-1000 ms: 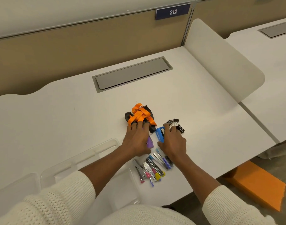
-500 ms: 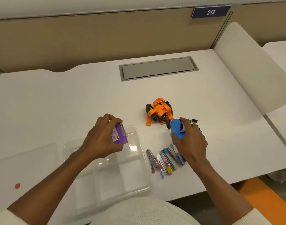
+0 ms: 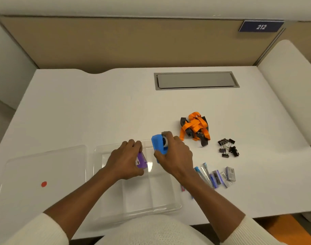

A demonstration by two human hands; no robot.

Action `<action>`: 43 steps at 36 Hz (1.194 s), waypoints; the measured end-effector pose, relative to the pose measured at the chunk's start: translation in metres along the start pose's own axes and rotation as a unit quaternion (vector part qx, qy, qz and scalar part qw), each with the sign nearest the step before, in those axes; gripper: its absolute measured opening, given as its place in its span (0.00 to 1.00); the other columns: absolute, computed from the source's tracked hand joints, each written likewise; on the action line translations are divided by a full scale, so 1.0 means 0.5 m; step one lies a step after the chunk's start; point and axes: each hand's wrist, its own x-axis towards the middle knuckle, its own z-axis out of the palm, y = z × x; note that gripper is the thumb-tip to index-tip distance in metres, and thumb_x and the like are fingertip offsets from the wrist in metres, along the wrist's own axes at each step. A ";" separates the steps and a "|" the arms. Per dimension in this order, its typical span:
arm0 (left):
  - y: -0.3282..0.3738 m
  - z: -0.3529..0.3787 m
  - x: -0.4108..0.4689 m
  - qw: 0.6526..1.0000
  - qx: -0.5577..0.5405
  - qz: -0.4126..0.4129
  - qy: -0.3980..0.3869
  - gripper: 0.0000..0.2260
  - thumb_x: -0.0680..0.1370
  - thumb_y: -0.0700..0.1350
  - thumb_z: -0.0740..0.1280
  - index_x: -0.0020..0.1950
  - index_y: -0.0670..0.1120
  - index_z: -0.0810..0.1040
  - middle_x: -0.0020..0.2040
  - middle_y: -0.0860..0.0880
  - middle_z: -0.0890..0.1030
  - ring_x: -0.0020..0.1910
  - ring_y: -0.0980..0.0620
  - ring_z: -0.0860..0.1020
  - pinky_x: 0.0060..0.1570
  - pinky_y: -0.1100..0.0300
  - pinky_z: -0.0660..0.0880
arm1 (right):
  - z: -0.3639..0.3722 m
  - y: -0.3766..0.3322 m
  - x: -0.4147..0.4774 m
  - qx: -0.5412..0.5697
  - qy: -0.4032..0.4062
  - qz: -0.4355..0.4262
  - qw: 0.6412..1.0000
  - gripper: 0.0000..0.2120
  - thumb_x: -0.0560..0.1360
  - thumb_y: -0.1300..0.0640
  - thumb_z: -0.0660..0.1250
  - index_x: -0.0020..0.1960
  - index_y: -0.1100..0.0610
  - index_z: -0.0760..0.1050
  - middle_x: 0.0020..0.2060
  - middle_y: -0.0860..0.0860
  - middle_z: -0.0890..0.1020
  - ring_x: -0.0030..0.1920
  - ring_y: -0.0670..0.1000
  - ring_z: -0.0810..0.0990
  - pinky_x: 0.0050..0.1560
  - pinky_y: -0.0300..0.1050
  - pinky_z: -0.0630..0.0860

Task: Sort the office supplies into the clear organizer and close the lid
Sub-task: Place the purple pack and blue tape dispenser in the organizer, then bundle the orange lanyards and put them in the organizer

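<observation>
Now both grips clamped: left hand (image 3: 123,162) around purple stapler (image 3: 141,161), right hand (image 3: 174,156) around upright blue dispenser (image 3: 158,145).

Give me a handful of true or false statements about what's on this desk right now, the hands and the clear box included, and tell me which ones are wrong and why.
1. The left hand holds a purple item over the clear box. True.
2. The right hand is empty. False: it grips a blue tape dispenser.
3. The lid is closed on the clear box. False: it lies flat on the desk, left of the box.
4. The orange straps lie on the desk outside the box. True.
5. The black binder clips are inside the box. False: they sit on the desk, right of the straps.
</observation>
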 end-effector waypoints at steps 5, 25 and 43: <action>-0.011 0.002 0.015 1.000 -0.002 0.012 -0.016 0.35 0.65 0.63 0.80 0.66 0.58 0.68 0.61 0.56 0.74 0.60 0.52 0.75 0.49 0.57 0.81 | 0.049 -0.001 0.014 -0.115 -0.025 -0.034 0.993 0.27 0.75 0.44 0.71 0.69 0.50 0.66 0.51 0.53 0.81 0.44 0.54 0.81 0.40 0.46 0.76; 0.023 0.019 0.036 0.994 -0.038 -0.055 -0.085 0.31 0.72 0.55 0.81 0.72 0.53 0.75 0.66 0.51 0.81 0.62 0.48 0.79 0.58 0.59 0.77 | 0.126 0.027 0.023 -0.154 -0.095 -0.088 0.980 0.27 0.77 0.50 0.73 0.71 0.56 0.66 0.57 0.59 0.79 0.46 0.56 0.82 0.46 0.47 0.80; 0.107 -0.042 0.045 0.996 0.019 -0.063 0.053 0.15 0.78 0.60 0.72 0.59 0.53 0.82 0.54 0.52 0.86 0.51 0.46 0.84 0.44 0.57 0.75 | -0.036 0.056 0.043 -0.014 0.056 -0.036 0.998 0.16 0.80 0.46 0.68 0.64 0.52 0.77 0.53 0.52 0.84 0.45 0.54 0.84 0.45 0.52 0.82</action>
